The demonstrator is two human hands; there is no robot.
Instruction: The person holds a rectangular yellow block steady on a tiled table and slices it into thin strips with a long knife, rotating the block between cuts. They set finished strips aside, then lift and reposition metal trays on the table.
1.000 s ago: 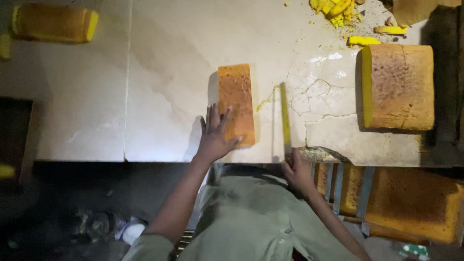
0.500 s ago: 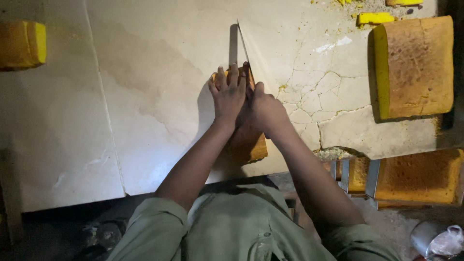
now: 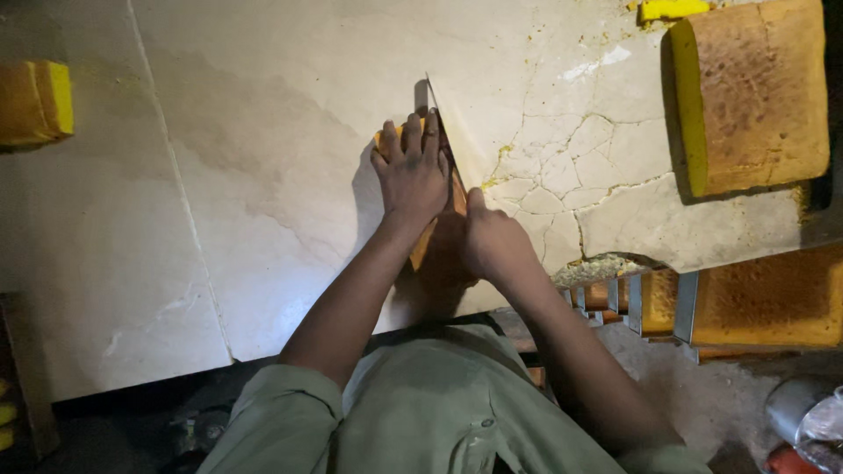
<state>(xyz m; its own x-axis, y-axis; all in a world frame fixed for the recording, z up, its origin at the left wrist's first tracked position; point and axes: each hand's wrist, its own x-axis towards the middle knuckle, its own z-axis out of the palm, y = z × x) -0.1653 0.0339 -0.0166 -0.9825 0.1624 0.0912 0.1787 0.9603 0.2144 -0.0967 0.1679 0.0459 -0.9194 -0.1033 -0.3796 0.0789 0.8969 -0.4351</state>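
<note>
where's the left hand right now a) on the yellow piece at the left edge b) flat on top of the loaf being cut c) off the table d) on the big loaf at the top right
b: the left hand lies palm down on the loaf, while the right hand holds the knife beside it.

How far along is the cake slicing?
Done: trimmed yellow scraps lie at the table's far edge. In hand: left hand flat on the small loaf, right hand holding the knife against it. Left: the big slab on the right looks uncut.
</note>
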